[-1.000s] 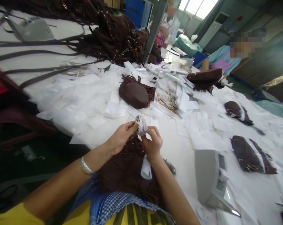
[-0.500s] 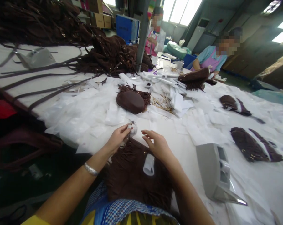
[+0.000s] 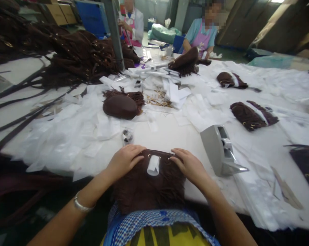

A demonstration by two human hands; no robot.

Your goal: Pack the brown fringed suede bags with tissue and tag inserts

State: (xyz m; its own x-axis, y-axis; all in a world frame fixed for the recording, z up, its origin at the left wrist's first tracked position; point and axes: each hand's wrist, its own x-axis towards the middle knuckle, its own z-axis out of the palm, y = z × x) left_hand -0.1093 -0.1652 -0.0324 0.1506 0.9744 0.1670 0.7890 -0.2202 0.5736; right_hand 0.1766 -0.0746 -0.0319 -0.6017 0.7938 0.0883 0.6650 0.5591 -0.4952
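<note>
A dark brown fringed bag (image 3: 149, 188) lies in front of me at the table's near edge, its top edge turned away from me. My left hand (image 3: 126, 159) grips the top left corner, thumb on the near face and fingers over the edge. At the top right corner my right hand (image 3: 189, 164) pinches the edge the same way. Between the hands, a curled white wrap (image 3: 153, 165) sits on the bag's upper front among gold eyelets. Just beyond my left hand rests a small clear bundle (image 3: 127, 136) with dark and white bits; its kind is unclear.
A grey tape dispenser (image 3: 213, 147) stands to the right. Thin white sheets (image 3: 75, 130) spread at left. A brown bag (image 3: 121, 106) lies ahead, and wrapped brown bags (image 3: 254, 114) lie at right. A bag heap (image 3: 77, 58) surrounds a metal post (image 3: 115, 34). Two people work across the table.
My left hand has let go of the small clear bundle, now on the table. Both hands have come down onto the bag's top corners. The view has turned right.
</note>
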